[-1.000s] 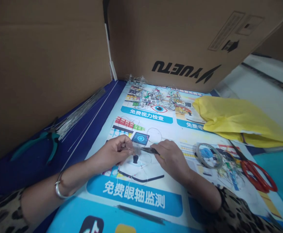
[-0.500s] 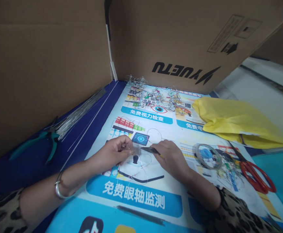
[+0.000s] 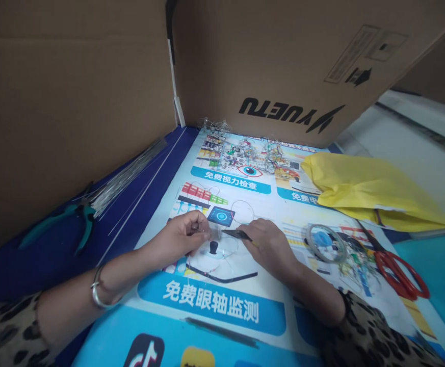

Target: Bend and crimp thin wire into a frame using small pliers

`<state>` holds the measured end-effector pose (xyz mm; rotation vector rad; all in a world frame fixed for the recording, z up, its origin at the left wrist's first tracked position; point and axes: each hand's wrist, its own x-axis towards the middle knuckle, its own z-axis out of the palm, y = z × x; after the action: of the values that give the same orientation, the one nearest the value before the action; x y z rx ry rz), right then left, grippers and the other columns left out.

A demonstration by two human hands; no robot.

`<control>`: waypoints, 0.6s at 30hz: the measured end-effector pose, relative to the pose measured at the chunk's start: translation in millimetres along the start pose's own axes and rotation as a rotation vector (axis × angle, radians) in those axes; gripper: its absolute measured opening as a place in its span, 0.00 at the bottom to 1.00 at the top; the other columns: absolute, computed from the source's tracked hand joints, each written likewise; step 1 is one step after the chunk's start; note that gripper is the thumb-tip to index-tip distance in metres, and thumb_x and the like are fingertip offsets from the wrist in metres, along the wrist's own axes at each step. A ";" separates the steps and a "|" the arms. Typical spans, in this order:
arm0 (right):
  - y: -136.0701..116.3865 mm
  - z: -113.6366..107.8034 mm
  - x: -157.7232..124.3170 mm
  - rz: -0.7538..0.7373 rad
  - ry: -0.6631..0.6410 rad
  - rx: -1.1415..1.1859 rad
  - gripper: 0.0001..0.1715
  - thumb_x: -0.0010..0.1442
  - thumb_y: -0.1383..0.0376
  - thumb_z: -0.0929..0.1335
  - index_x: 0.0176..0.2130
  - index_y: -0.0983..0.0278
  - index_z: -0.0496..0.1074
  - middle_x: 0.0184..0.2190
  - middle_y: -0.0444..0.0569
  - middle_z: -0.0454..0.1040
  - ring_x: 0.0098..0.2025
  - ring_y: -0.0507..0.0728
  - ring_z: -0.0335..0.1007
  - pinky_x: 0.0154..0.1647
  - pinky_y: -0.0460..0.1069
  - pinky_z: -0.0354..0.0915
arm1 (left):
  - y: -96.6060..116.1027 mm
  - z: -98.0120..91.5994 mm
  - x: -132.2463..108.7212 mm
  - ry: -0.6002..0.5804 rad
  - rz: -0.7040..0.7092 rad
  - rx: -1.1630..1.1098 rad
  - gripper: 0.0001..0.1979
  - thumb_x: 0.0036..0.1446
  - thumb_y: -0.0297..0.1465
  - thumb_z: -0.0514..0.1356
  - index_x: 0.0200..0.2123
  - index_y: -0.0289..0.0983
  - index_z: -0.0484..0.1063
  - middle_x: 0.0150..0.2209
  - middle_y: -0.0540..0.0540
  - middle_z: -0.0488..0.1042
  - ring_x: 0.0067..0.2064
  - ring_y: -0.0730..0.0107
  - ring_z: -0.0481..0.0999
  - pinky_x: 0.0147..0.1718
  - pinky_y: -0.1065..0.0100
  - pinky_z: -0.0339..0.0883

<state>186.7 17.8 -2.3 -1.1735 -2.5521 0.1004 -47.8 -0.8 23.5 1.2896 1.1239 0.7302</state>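
Wire (image 3: 214,268) is looking light and bendy; my left hand (image 3: 186,233) is pinching it near needle-nose pliers (image 3: 237,234) my right hand (image 3: 271,251) is gripping.

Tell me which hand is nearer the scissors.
Right. The right hand is left of the scissors, with the clear ring lying between them. The left hand is farther off, on the other side of the right hand.
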 end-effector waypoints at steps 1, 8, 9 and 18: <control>-0.2 -0.1 -0.1 0.002 0.000 -0.009 0.09 0.59 0.66 0.63 0.38 0.62 0.71 0.30 0.48 0.72 0.35 0.55 0.63 0.38 0.49 0.56 | 0.9 0.6 -0.5 0.001 0.005 0.002 0.06 0.53 0.31 0.57 0.29 0.36 0.61 0.16 0.57 0.61 0.17 0.82 0.58 0.17 0.77 0.52; -2.4 -2.4 0.3 0.005 0.000 -0.057 0.09 0.59 0.66 0.63 0.38 0.62 0.72 0.29 0.48 0.72 0.34 0.54 0.63 0.38 0.49 0.56 | 2.1 4.5 -1.1 0.063 0.046 0.047 0.05 0.52 0.29 0.56 0.28 0.36 0.61 0.21 0.55 0.63 0.21 0.80 0.64 0.21 0.75 0.57; -2.6 -2.6 0.1 0.008 0.000 -0.063 0.09 0.59 0.66 0.63 0.38 0.62 0.72 0.29 0.48 0.72 0.35 0.54 0.63 0.38 0.49 0.56 | 1.3 4.6 -1.1 0.076 0.060 0.074 0.04 0.52 0.29 0.56 0.28 0.36 0.62 0.22 0.54 0.64 0.22 0.79 0.64 0.22 0.75 0.58; -4.4 -3.9 -0.5 -0.029 0.071 -0.144 0.10 0.58 0.69 0.63 0.38 0.64 0.72 0.29 0.49 0.72 0.34 0.55 0.64 0.37 0.49 0.55 | -3.2 4.8 -2.0 0.120 0.160 0.291 0.02 0.53 0.28 0.54 0.29 0.35 0.65 0.25 0.52 0.66 0.27 0.76 0.64 0.27 0.73 0.57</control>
<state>185.1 14.3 2.1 -1.1687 -2.5486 -0.1318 -44.5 -4.9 20.5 1.6129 1.2675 0.7909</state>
